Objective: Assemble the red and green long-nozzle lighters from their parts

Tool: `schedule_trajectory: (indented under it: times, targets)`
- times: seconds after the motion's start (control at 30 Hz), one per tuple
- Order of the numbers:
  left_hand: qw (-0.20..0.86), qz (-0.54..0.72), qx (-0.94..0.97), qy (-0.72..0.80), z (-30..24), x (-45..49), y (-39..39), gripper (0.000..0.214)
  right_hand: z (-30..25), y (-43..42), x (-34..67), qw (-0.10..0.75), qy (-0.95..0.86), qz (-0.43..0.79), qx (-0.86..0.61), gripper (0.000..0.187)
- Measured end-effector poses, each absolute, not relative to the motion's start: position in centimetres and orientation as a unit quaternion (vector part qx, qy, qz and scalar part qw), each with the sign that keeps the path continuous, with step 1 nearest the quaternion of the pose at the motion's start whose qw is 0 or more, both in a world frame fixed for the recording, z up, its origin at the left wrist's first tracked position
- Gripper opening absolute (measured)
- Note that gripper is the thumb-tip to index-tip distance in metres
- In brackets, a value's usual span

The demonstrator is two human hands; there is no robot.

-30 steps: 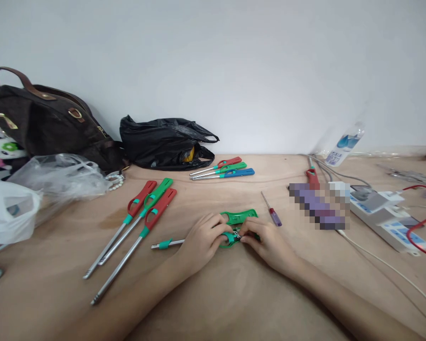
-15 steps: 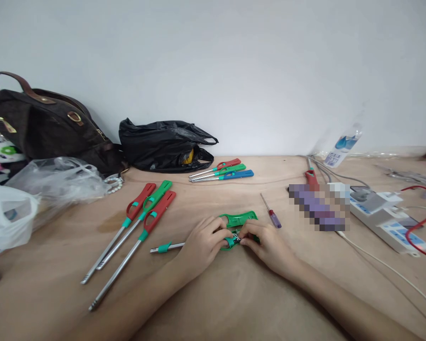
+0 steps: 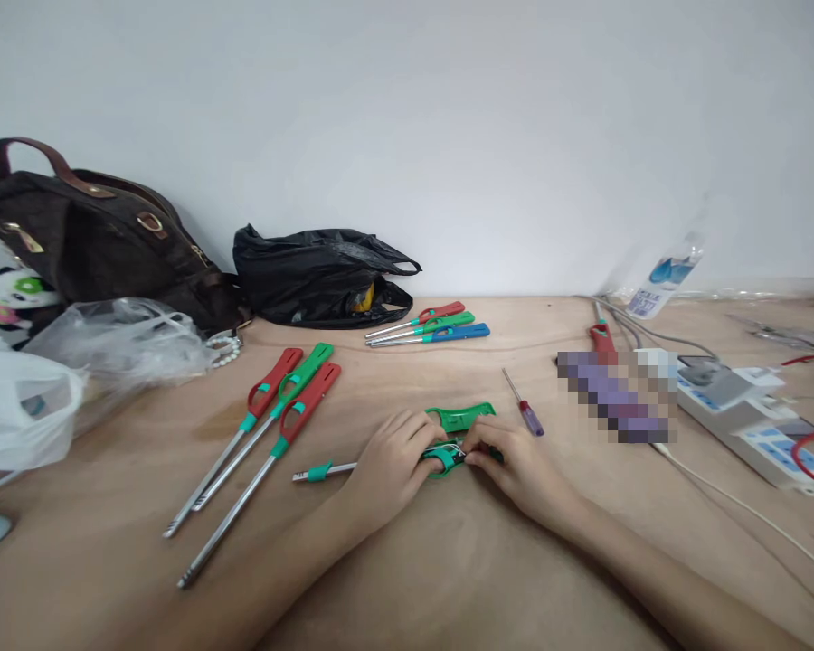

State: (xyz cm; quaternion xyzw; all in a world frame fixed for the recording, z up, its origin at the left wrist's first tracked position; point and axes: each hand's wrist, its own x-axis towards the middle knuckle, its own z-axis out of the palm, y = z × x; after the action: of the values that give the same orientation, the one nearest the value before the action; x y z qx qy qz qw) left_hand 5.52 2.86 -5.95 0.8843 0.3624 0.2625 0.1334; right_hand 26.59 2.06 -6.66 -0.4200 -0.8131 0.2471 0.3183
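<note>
An opened green gas lighter [image 3: 446,459] lies on the table, its inner parts and thin wires showing. My left hand [image 3: 394,461] is closed around the lighter's front part, where the metal tube leaves the handle. A loose green sleeve [image 3: 319,472] sits on that tube. With fingers pinched, my right hand [image 3: 508,452] grips the lighter's handle end near the wires; the fingertips hide the exact spot. Just behind both hands rests the separate green handle half [image 3: 461,417]. To the right lies a screwdriver [image 3: 531,418] with a purple and red handle.
Red and green lighters [image 3: 305,398] lie at the left, and several more lighters [image 3: 456,334] at the back. A black plastic bag [image 3: 312,276], a dark backpack [image 3: 128,244] and white bags [image 3: 23,407] stand left. A power strip [image 3: 746,425], cables and a bottle [image 3: 665,276] are right.
The whole view has shifted slightly, with things sitting a little further right. My left fingers have drawn back slightly from the wires; both hands stay on the lighter.
</note>
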Motion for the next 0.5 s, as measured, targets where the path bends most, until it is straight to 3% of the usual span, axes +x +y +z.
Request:
schedule_trajectory:
  times: [0.5]
  targets:
    - [0.078, 0.26, 0.872, 0.408, -6.26, 5.72, 2.87, 0.016, -6.55, 1.88, 26.61, 0.316, -0.807, 0.254, -0.43, 0.021]
